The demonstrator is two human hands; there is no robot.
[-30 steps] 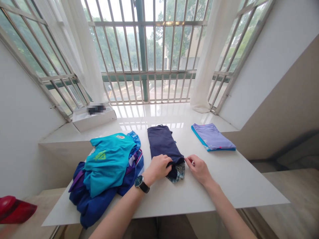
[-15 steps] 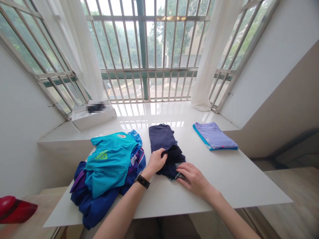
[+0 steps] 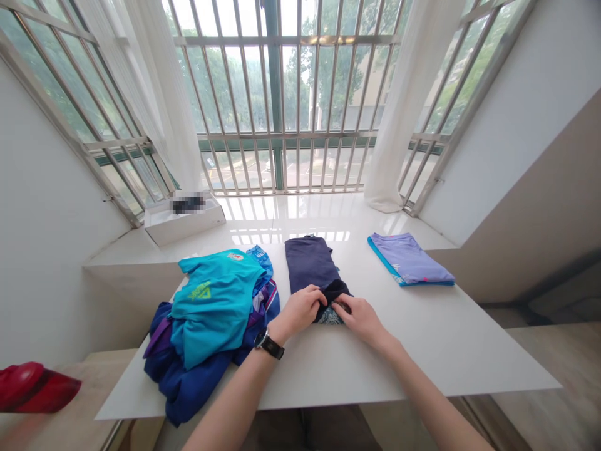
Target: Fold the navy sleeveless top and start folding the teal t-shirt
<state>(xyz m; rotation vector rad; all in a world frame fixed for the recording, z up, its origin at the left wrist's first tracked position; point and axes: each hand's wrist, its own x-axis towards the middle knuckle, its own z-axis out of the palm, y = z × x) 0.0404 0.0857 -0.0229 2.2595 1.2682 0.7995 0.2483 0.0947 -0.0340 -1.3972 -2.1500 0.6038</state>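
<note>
A dark navy garment (image 3: 312, 263), folded into a narrow strip, lies at the middle of the white table (image 3: 422, 351). My left hand (image 3: 303, 308) pinches the near end of it, where a dark flap is lifted. My right hand (image 3: 359, 316) grips the same end from the right, its fingertips partly hidden in the cloth. A patterned grey-blue part of the garment shows between the hands. Left of it lies a loose pile of clothes with a turquoise shirt (image 3: 218, 300) on top, spread over blue and purple pieces.
A folded lilac garment (image 3: 413, 257) on a bright blue one lies at the right. An open white box (image 3: 185, 225) with a blurred dark object stands on the window sill (image 3: 291, 216). A red cap (image 3: 37, 388) is at the lower left, beyond the table's edge.
The near end of the navy garment is now folded further back, away from me. Both hands have moved slightly forward, and more of the patterned part shows.
</note>
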